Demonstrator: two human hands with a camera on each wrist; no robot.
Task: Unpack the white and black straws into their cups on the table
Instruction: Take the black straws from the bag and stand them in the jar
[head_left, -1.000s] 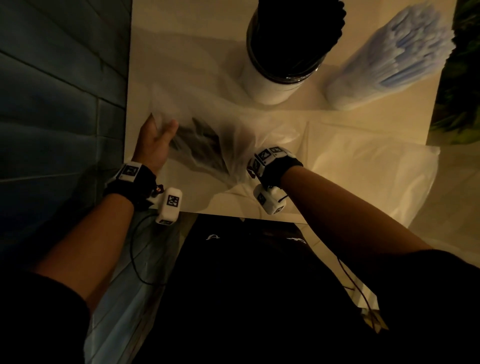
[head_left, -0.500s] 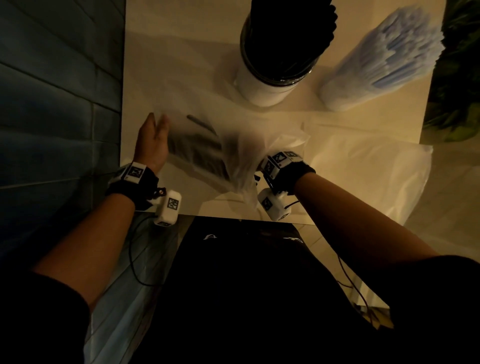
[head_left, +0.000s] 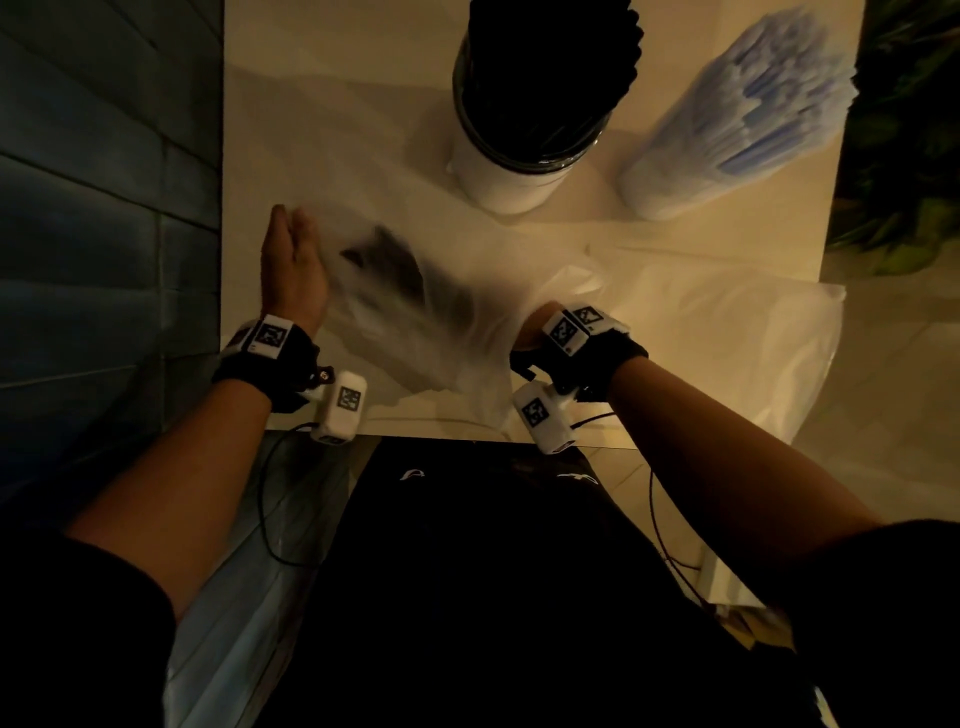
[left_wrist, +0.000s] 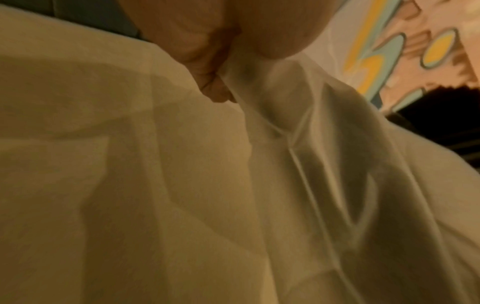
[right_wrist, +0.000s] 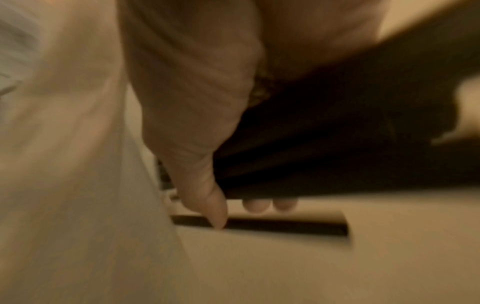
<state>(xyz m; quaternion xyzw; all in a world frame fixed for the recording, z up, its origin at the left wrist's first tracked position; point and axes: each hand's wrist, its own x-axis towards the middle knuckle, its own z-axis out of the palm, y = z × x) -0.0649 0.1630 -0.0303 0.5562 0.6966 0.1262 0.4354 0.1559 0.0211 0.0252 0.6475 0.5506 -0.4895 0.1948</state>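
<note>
At left-centre my left hand (head_left: 291, 270) pinches the translucent bag (head_left: 415, 322) off the bench (head_left: 311, 130) — lifted higher than a second ago. Right hand (right_wrist: 197, 123) grips black straws (right_wrist: 337, 144), pulling them free; their cup (head_left: 514, 171) waits upper-centre.

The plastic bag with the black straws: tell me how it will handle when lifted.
The plastic bag looks thin and creased, so probably floppy. The black straws inside lie loose, so they may slide and shift. It is likely light: the left hand holds one end.
</note>
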